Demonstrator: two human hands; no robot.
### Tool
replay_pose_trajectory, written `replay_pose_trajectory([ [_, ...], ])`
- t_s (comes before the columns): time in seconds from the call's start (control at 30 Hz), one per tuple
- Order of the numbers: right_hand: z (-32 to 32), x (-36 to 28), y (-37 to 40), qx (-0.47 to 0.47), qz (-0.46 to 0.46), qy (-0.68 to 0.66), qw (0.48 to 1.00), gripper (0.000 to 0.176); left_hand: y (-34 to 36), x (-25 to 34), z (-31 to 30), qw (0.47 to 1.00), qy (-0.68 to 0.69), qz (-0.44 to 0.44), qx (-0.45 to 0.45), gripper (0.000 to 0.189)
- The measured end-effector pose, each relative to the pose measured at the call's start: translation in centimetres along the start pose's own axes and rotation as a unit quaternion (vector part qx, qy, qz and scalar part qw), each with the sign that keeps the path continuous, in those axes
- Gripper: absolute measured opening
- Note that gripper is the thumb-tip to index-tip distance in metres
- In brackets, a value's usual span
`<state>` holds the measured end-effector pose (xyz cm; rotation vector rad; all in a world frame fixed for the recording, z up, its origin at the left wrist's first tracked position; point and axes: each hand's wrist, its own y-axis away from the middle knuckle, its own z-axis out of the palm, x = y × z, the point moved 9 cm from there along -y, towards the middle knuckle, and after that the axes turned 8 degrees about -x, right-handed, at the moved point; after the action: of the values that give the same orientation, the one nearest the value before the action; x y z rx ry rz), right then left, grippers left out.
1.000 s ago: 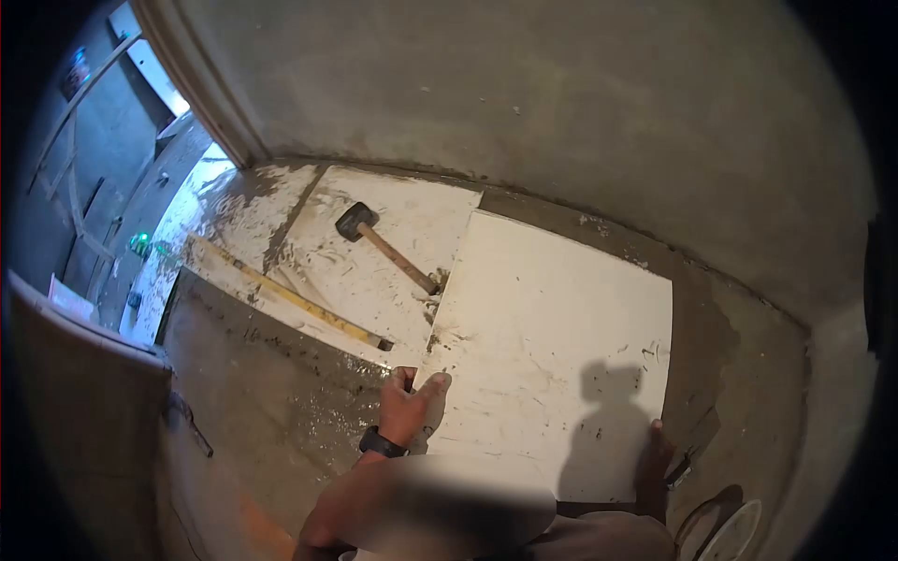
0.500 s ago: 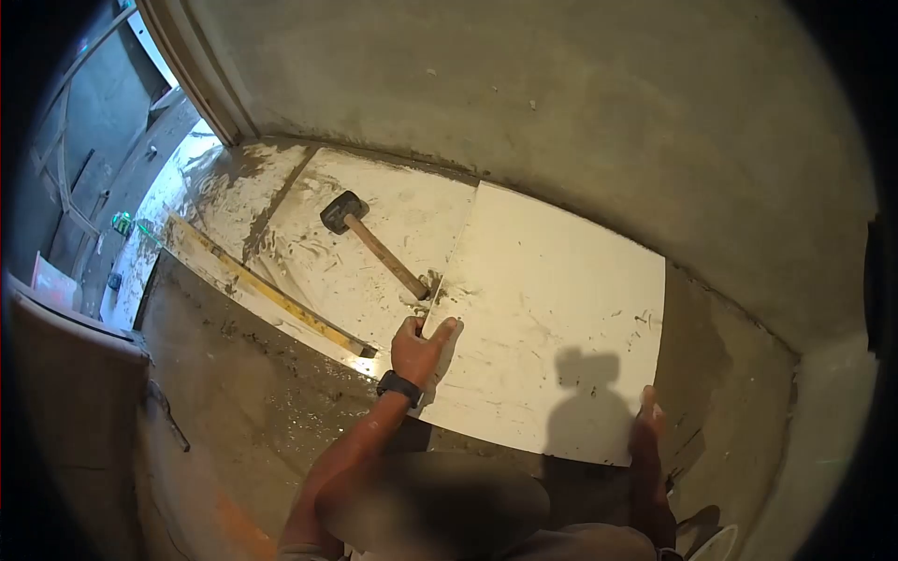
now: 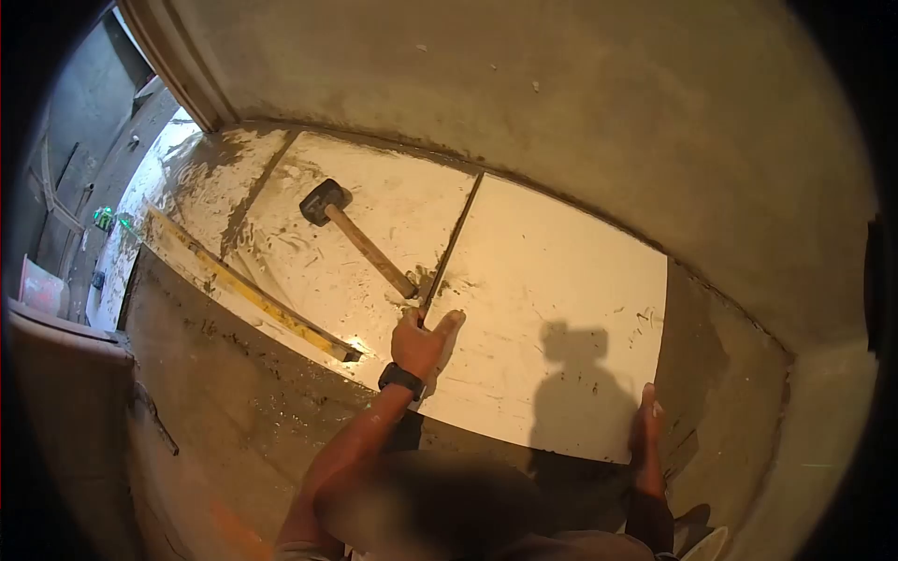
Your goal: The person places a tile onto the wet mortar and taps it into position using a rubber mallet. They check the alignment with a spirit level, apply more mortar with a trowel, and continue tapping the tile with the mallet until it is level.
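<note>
A large white tile [image 3: 552, 280] lies between my hands, marked with grey smears and crossed by a shadow. My left hand [image 3: 421, 344], with a dark watch on its wrist, holds the tile's left edge, thumb on top and fingers in the dark gap. My right hand [image 3: 647, 425] grips the right edge near the front corner, its lower fingers hidden. Left of the gap is another smeared white tile [image 3: 374, 178]. On it rests a mallet [image 3: 365, 245] with a black head and a wooden handle, the handle's end close to my left hand.
A long yellow bar [image 3: 253, 294], like a spirit level, lies along the front edge of the left tiles. Behind runs a grey wall [image 3: 561, 112]. Wet grey floor [image 3: 243, 374] borders the tiles in front. A green object [image 3: 103, 218] sits at the far left.
The tile in my hands has shifted slightly right, and a dark gap now shows between it and the left tile. Both hands keep hold. The view has moved a little.
</note>
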<state>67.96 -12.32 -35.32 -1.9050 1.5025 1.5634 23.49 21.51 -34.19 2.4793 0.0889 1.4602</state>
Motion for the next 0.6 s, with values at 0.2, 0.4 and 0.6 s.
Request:
replay_pose_trajectory([
  [0.2, -0.1, -1.4, 0.0, 0.012, -0.01, 0.023, 1.0, 0.05, -0.3, 0.3, -0.1, 1.0, 0.013, -0.014, -0.009, 0.068],
  [0.4, 0.2, -1.2, 0.1, -0.008, 0.004, 0.029, 1.0, 0.052, -0.4, 0.5, -0.2, 1.0, 0.011, 0.007, -0.008, 0.067],
  [0.6, 1.2, -1.6, 0.4, -0.056, -0.031, -0.029, 0.998, 0.049, -0.1, 0.8, -0.2, 1.0, -0.021, -0.012, -0.011, 0.068],
])
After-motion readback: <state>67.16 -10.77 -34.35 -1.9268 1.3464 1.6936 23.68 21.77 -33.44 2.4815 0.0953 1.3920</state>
